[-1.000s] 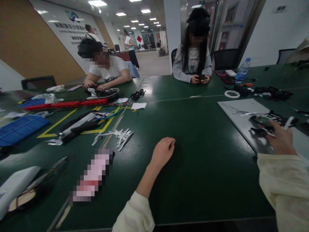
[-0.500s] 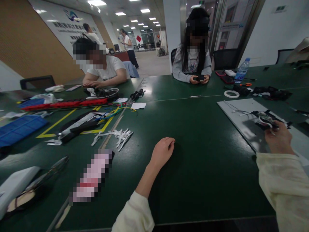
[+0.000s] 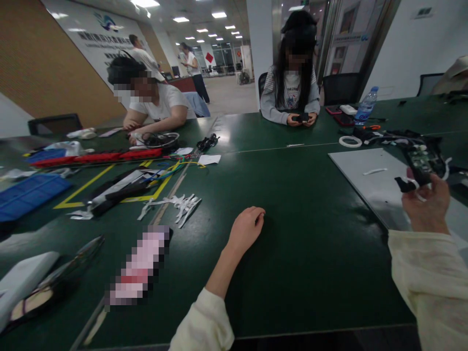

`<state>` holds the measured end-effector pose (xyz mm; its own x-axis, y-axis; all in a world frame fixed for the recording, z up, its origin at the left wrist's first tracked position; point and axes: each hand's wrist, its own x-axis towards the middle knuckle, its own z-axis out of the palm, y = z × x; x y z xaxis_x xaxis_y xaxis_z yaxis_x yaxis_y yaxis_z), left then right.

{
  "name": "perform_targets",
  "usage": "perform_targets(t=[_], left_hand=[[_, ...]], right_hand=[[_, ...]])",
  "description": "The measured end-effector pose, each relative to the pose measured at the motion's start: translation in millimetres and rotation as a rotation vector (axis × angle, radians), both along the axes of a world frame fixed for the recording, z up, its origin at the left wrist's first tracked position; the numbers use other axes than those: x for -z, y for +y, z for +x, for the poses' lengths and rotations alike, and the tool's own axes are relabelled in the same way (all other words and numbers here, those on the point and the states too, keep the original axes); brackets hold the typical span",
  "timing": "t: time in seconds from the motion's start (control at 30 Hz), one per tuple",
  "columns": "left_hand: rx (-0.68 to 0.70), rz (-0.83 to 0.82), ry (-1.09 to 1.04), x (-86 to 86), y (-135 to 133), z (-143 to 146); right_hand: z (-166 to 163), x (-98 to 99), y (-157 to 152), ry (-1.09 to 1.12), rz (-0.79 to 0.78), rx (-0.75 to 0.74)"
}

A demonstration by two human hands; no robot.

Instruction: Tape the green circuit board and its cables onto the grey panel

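Note:
My left hand point(image 3: 247, 228) rests on the green table point(image 3: 300, 234) with its fingers curled loosely under and nothing in them. My right hand point(image 3: 426, 202) is raised above the grey board point(image 3: 369, 183) at the right, closed on a small black device with a green circuit board and trailing white-taped wires point(image 3: 420, 163). A short white strip point(image 3: 374, 171) lies on the board below it.
White tape scraps point(image 3: 179, 204) and a bundle of wires in a yellow taped frame point(image 3: 120, 190) lie at the left. A tape roll point(image 3: 350, 142), water bottle point(image 3: 366, 106) and black parts point(image 3: 402, 136) sit far right. Two people sit across the table.
My right hand has lifted the wired device off the grey board and tilted it up. My left hand has stayed still.

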<state>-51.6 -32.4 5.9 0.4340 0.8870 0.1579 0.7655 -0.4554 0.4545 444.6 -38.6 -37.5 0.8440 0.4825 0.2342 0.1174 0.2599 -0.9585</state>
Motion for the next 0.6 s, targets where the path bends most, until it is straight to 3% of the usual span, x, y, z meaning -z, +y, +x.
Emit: perform_targets(t=[0.1, 0.2, 0.37, 0.6], left_hand=[[0.003, -0.009, -0.004, -1.7, -1.0, 0.1], [0.007, 0.001, -0.004, -2.2, -1.2, 0.3], [0.011, 0.019, 0.004, -1.8, -1.1, 0.8], [-0.037, 0.171, -0.091, -1.1, 1.0, 3.2]], right_hand=[[-19.4, -11.1, 3.2, 0.373, 0.156, -0.101], [-41.6, -20.6, 4.3, 0.506, 0.154, -0.184], [-88.2, -30.7, 4.6, 0.572, -0.055, -0.475], [-177.1, -40.8, -5.7, 0.504, -0.275, -1.043]])
